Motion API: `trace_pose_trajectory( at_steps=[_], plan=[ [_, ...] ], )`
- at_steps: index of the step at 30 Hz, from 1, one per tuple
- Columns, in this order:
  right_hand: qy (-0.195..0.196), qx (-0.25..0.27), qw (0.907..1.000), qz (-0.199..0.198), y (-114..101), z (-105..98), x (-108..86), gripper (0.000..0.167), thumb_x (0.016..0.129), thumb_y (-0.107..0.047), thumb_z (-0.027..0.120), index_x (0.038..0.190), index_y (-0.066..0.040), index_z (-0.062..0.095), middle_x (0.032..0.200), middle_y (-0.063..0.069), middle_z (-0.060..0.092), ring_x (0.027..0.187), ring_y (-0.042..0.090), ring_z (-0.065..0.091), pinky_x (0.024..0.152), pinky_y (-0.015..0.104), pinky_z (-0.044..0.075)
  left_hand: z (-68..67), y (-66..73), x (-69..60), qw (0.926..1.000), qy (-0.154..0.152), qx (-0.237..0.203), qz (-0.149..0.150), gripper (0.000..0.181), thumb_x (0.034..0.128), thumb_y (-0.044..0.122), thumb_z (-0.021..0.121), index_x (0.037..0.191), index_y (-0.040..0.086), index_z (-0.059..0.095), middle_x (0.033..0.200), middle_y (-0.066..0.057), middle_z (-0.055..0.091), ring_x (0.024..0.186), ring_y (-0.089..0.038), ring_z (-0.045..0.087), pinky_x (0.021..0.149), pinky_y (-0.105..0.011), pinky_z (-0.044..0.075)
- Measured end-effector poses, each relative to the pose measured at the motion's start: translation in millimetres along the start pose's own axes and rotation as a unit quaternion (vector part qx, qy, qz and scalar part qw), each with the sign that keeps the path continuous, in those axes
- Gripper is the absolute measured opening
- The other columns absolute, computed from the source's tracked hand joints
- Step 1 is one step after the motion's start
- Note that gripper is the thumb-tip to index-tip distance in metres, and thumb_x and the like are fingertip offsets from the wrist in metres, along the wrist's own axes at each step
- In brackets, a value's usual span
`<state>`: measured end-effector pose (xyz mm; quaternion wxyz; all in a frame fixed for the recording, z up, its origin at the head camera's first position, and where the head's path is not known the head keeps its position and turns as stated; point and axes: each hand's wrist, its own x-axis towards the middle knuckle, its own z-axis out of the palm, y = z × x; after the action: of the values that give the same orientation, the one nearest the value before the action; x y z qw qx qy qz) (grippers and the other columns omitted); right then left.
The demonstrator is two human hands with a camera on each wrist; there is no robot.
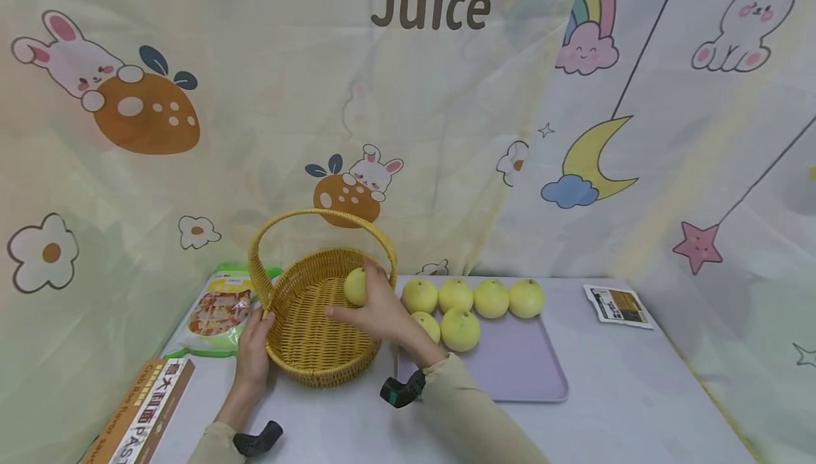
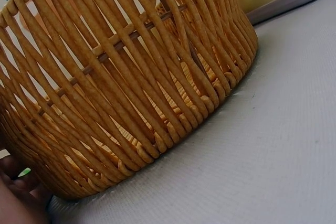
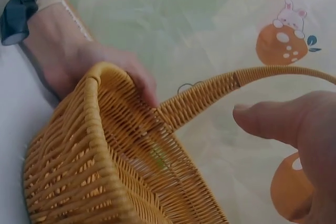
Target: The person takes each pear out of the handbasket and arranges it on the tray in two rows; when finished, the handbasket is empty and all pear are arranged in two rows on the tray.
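Note:
My left hand (image 1: 255, 351) grips the near left side of a woven wicker basket (image 1: 319, 372), thumb at the rim by the handle base. In the right wrist view that hand (image 3: 100, 59) lies over the basket's edge (image 3: 94, 129). Inside the basket's far right part is a round yellow-green fruit (image 1: 354, 287), partly covered by my right hand (image 1: 382, 308). The right thumb stretches out to the left, apart from the fruit; the fingers lie along its right side. In the right wrist view the thumb (image 3: 273, 119) is straight, and the fruit is out of sight.
Several similar fruits (image 1: 460, 329) sit on a lilac tray (image 1: 523, 372) right of the basket. A green-edged food bag (image 1: 217, 315) and a pasta box (image 1: 140, 414) lie at left. A small packet (image 1: 618, 306) lies at far right. Printed cloth (image 1: 446, 131) hangs behind.

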<state>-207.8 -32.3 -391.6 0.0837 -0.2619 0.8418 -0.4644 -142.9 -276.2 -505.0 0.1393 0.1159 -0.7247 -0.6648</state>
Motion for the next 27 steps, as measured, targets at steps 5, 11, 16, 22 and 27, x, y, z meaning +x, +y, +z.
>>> trace_pose_trajectory(
  at_steps=[5, 11, 16, 22, 27],
  plan=[
    [0.021, -0.005, 0.9992, 0.035, -1.8, 5.4, 9.1, 0.121, 0.087, -0.051, 0.084, 0.171, -0.010, 0.007, 0.177, 0.020, 0.014, 0.161, 0.038, 0.024, 0.129, 0.058, 0.029, 0.0, -0.5, 1.0, 1.0000, 0.003, -0.003, 0.000, 0.061, 0.1158, 0.040, 0.030, 0.170, 0.014, 0.024, 0.173, -0.014, 0.030, 0.160, -0.033, 0.027, 0.133, -0.055, 0.019],
    [0.013, -0.011, 0.9975, 0.069, 1.4, 8.6, 18.2, 0.124, 0.087, -0.052, 0.084, 0.172, -0.010, 0.004, 0.177, 0.020, 0.012, 0.163, 0.038, 0.019, 0.130, 0.057, 0.026, 0.1, -2.1, 0.8, 1.0000, 0.005, -0.005, -0.002, 0.060, 0.1156, 0.040, 0.031, 0.170, 0.014, 0.024, 0.173, -0.014, 0.030, 0.160, -0.032, 0.028, 0.133, -0.055, 0.019],
    [0.006, -0.005, 0.9955, 0.094, 4.2, 11.2, 25.2, 0.124, 0.086, -0.050, 0.086, 0.172, -0.011, 0.006, 0.176, 0.021, 0.018, 0.162, 0.039, 0.023, 0.129, 0.058, 0.030, 0.4, -2.9, 0.2, 1.0000, 0.004, -0.002, 0.001, 0.060, 0.1156, 0.039, 0.031, 0.170, 0.014, 0.025, 0.173, -0.014, 0.030, 0.160, -0.032, 0.027, 0.133, -0.055, 0.018],
    [0.003, -0.008, 0.9952, 0.097, 7.7, 14.4, 32.8, 0.123, 0.084, -0.046, 0.090, 0.172, -0.010, 0.010, 0.174, 0.021, 0.024, 0.158, 0.041, 0.030, 0.126, 0.057, 0.036, 0.0, -2.3, 0.2, 1.0000, 0.003, 0.005, 0.006, 0.060, 0.1153, 0.039, 0.031, 0.170, 0.016, 0.024, 0.174, -0.013, 0.029, 0.161, -0.033, 0.025, 0.134, -0.055, 0.016],
    [0.007, 0.002, 0.9950, 0.099, 12.7, 17.5, 39.6, 0.116, 0.085, -0.039, 0.091, 0.170, -0.011, 0.019, 0.173, 0.020, 0.028, 0.156, 0.042, 0.034, 0.123, 0.058, 0.040, 0.6, -1.0, 0.0, 1.0000, 0.007, 0.003, 0.002, 0.060, 0.1152, 0.038, 0.031, 0.170, 0.014, 0.026, 0.173, -0.014, 0.030, 0.161, -0.033, 0.026, 0.134, -0.055, 0.016]
  ],
)
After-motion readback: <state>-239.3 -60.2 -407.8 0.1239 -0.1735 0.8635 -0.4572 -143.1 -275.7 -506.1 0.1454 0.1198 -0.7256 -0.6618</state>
